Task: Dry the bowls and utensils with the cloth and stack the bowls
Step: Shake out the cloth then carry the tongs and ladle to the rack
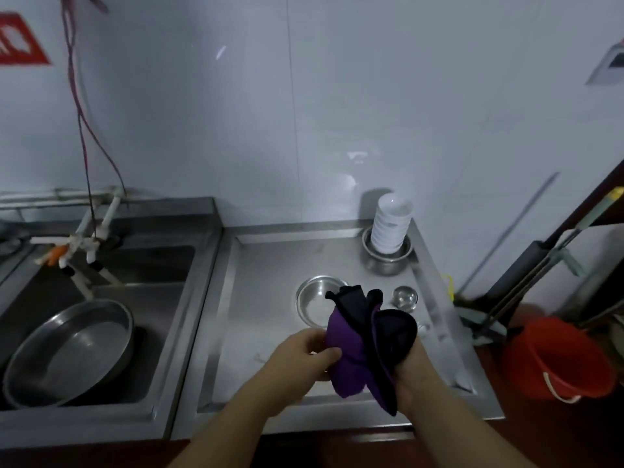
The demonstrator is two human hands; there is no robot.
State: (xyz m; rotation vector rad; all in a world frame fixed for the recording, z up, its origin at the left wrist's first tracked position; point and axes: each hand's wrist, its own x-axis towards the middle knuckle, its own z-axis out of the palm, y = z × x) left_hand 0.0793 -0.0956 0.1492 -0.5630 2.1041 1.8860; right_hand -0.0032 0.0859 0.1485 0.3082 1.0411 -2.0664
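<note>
A purple and black cloth (363,346) is bunched between both hands above the steel counter (263,298). My left hand (304,352) grips its purple side, thumb across the fabric. My right hand (415,369) holds the dark side from below, mostly wrapped by the cloth; whatever lies inside the cloth is hidden. Just behind the cloth sits a shallow steel bowl (315,298). A small glass bowl (405,298) rests to its right. At the back right, a stack of several white bowls (391,224) stands inside a steel bowl (388,261).
A sink (135,275) at the left holds a large steel basin (71,349), with white taps (84,244) above it. An orange bucket (557,359) and mop handles (526,275) stand right of the counter. A white tiled wall rises behind.
</note>
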